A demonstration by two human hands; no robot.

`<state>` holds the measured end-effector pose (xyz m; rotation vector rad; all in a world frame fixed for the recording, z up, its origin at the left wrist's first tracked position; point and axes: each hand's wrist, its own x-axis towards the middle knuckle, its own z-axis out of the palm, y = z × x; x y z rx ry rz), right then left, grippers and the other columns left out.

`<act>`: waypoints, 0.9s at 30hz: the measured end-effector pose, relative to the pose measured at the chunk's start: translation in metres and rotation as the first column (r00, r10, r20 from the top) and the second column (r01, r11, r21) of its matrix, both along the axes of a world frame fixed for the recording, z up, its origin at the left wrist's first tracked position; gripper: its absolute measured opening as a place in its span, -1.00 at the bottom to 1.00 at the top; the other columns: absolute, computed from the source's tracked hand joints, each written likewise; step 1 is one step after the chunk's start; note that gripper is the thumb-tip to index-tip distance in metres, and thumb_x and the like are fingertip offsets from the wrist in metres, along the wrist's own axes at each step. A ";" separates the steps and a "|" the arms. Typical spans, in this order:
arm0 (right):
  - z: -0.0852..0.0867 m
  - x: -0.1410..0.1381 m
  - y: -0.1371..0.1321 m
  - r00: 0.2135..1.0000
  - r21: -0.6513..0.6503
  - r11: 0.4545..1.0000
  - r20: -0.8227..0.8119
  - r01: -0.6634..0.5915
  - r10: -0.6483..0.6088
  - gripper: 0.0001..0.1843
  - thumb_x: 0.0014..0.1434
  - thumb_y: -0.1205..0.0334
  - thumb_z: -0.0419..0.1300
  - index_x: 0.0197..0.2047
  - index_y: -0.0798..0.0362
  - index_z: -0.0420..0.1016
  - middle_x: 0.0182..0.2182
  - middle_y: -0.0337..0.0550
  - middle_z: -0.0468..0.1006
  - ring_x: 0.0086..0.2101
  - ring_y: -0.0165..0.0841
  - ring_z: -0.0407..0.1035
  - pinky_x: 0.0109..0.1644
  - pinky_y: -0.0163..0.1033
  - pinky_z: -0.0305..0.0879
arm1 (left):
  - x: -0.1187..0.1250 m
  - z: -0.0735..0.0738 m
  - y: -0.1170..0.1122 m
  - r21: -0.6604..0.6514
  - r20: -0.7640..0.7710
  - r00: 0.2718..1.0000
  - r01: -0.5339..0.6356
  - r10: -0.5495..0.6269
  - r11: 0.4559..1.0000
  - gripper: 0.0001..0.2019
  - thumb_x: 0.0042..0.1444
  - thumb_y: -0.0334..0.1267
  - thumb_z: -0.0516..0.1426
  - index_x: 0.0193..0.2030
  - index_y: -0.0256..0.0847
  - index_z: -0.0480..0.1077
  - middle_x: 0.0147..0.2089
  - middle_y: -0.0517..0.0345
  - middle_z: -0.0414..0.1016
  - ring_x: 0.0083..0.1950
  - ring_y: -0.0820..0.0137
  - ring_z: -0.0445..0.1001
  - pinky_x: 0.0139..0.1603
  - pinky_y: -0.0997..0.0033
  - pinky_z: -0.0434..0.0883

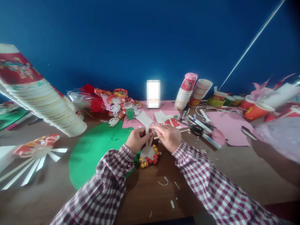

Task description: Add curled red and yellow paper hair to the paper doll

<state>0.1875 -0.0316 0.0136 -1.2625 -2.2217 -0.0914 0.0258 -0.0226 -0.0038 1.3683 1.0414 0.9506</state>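
Observation:
In front of me is a cut paper cup (147,152), with white strips standing up from its round base and curled red and yellow pieces around the lower edge. My left hand (138,139) pinches one of its white strips between thumb and fingers. The strip's broad white end (143,118) sticks up above the fingers. Close by on the right, my right hand (169,136) is closed, its fingertips beside the strip. A thin pale stick (185,131) passes under that hand and seems held in it; the fingers partly hide it.
A green paper sheet (90,153) lies left, near another cut cup (38,151). Stacked paper cups (50,100) lean at far left; more stacks (185,93) stand behind. Scissors (196,130), pens and pink paper (231,125) are right. A bright blurred screen (153,93) stands at the back.

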 end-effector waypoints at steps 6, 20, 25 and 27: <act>0.006 -0.001 -0.003 0.997 0.013 0.998 0.061 0.056 -0.056 -0.71 0.20 0.25 -0.03 0.00 -0.05 0.28 -0.26 -0.20 0.50 -0.26 -0.36 0.32 -0.26 -0.33 0.13 | 0.000 0.001 0.000 -0.049 0.060 0.991 -0.120 0.123 0.992 -0.68 -0.20 -0.12 0.22 -0.35 -0.34 0.43 -0.54 0.19 0.45 -0.54 0.49 0.37 -0.55 0.55 0.31; 0.013 0.000 -0.004 0.993 0.002 0.993 -0.003 0.117 -0.117 -0.79 0.20 0.20 -0.08 -0.32 0.07 0.33 -0.50 -0.19 0.42 -0.40 -0.38 0.27 -0.36 -0.33 0.03 | -0.002 -0.002 0.003 -0.099 0.098 0.985 -0.131 0.141 0.986 -0.71 -0.19 -0.22 0.22 -0.31 -0.35 0.41 -0.47 0.14 0.49 -0.48 0.45 0.41 -0.44 0.49 0.34; 0.005 0.000 0.004 0.999 -0.013 0.999 -0.020 0.030 -0.030 -0.79 0.18 0.16 0.01 -0.41 0.06 0.32 -0.49 -0.21 0.42 -0.39 -0.38 0.26 -0.31 -0.32 0.08 | -0.003 -0.006 0.005 -0.084 0.168 0.979 -0.103 0.117 0.991 -0.70 -0.17 -0.26 0.21 -0.26 -0.34 0.38 -0.42 0.13 0.49 -0.40 0.45 0.43 -0.36 0.50 0.35; 0.003 -0.001 0.005 0.998 -0.013 1.000 -0.055 -0.005 0.004 -0.81 0.19 0.18 0.01 -0.39 0.06 0.33 -0.46 -0.19 0.43 -0.36 -0.38 0.26 -0.27 -0.31 0.12 | -0.003 -0.007 0.006 -0.100 0.191 0.972 -0.117 0.134 0.988 -0.69 -0.18 -0.27 0.22 -0.24 -0.32 0.38 -0.42 0.15 0.49 -0.40 0.46 0.43 -0.35 0.51 0.35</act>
